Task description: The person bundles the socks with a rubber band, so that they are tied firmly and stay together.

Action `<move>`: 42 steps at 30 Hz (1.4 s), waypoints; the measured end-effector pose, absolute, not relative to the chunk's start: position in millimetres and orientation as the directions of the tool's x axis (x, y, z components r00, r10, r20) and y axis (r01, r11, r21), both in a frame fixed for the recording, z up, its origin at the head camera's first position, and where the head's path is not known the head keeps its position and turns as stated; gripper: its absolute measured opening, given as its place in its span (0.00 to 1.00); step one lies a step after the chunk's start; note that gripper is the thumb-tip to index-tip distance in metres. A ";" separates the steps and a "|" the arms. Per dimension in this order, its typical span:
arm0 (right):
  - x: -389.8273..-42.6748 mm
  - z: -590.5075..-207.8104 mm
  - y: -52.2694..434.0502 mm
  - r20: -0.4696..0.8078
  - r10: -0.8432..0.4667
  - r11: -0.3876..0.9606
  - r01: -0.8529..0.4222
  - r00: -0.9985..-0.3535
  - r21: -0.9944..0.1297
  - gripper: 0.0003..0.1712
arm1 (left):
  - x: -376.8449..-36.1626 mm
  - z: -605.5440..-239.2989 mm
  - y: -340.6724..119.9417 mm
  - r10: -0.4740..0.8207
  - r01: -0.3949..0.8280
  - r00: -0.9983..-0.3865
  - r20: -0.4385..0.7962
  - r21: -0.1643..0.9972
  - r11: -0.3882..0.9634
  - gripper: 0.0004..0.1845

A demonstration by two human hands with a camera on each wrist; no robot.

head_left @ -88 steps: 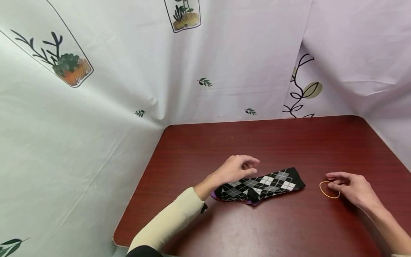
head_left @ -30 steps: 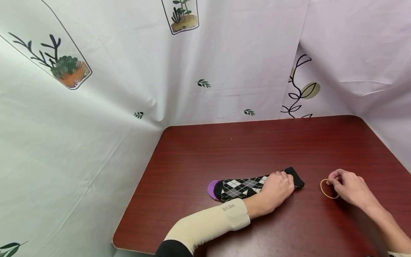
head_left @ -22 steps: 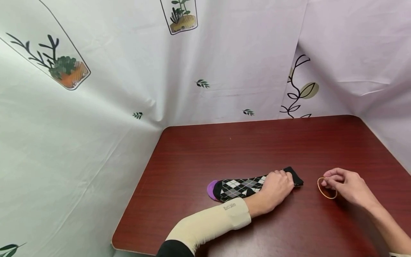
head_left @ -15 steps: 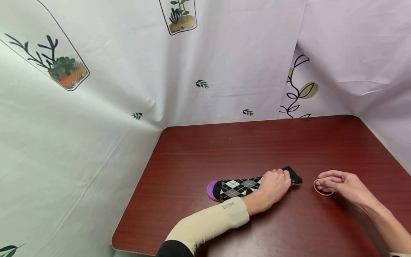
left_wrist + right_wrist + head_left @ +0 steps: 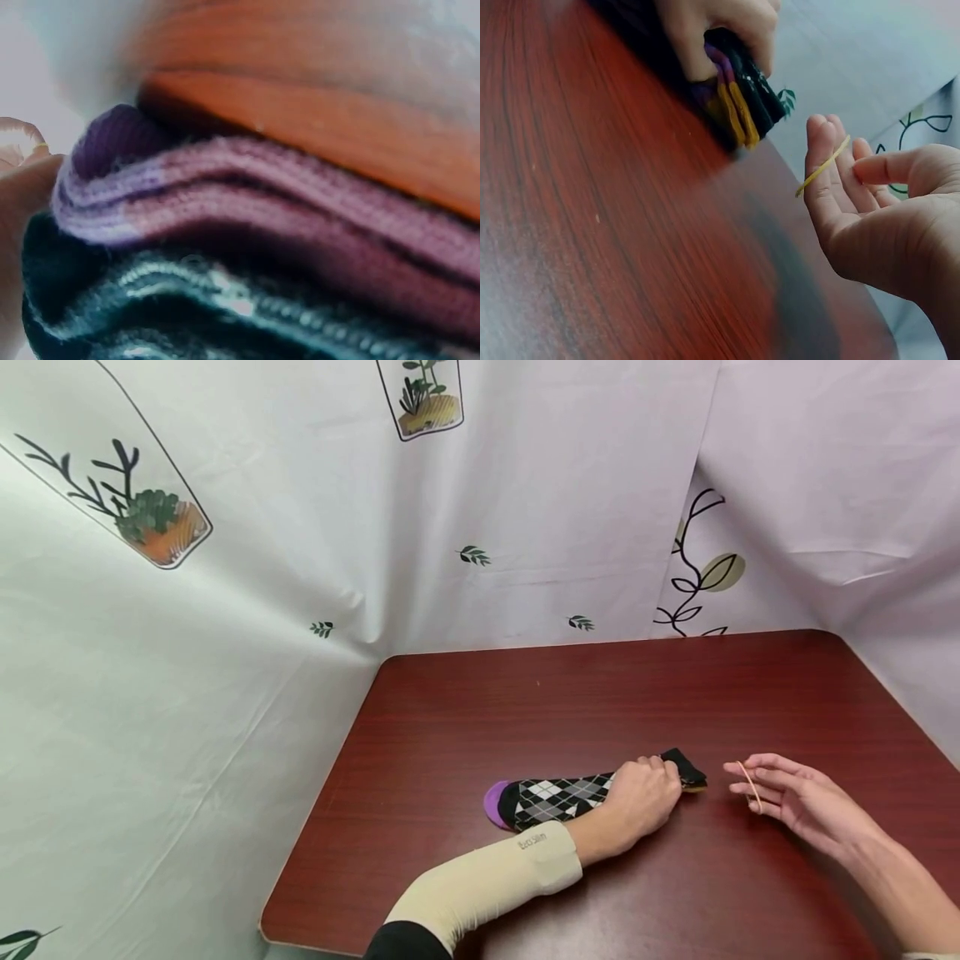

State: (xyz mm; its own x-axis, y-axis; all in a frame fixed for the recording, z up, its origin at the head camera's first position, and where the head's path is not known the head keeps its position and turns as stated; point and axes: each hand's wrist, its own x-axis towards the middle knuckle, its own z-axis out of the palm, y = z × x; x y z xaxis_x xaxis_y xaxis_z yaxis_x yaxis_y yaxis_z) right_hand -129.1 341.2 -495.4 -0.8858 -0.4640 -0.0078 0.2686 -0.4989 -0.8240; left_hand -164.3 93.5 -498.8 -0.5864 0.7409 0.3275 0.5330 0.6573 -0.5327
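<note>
A folded pair of black, grey and white argyle socks (image 5: 558,797) with a purple toe lies on the dark red table (image 5: 600,693). My left hand (image 5: 647,793) curls round the cuff end of the socks (image 5: 742,94) and grips it. The left wrist view is a blurred close-up of purple and dark knit fabric (image 5: 247,240). A thin tan rubber band (image 5: 750,785) hangs across the straight fingers of my right hand (image 5: 783,793), lifted off the table just right of the cuff. The thumb stands apart from the rubber band (image 5: 823,166).
White printed sheets (image 5: 525,502) wall in the table at the back, left and right. The table's front edge (image 5: 322,939) runs close to my left sleeve (image 5: 480,885).
My left hand moved from the toe end to the cuff end and closed on it. My right hand picked the rubber band off the table and moved it left toward the cuff.
</note>
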 end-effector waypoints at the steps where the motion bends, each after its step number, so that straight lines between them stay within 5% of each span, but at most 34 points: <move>1: -129.3 -495.4 341.1 0.001 -0.466 -0.504 0.264 -0.885 -0.822 0.22 | -164.2 -498.6 93.5 0.741 0.533 -0.588 0.326 -0.533 0.657 0.06; 9: -128.3 -498.9 337.5 0.150 -0.466 -0.532 0.141 -0.872 -0.835 0.23 | -166.3 -494.7 93.0 0.734 0.549 -0.615 0.289 -0.510 0.662 0.06; 26: -119.8 -504.9 320.6 0.012 -0.308 -0.229 0.062 -0.951 -0.972 0.23 | -174.9 -490.8 86.8 0.701 0.604 -0.677 0.223 -0.376 0.703 0.10; 42: -132.0 -516.5 285.7 0.033 -0.190 -0.292 0.025 -0.981 -0.956 0.22 | -181.0 -491.7 81.4 0.664 0.608 -0.719 0.206 -0.276 0.744 0.08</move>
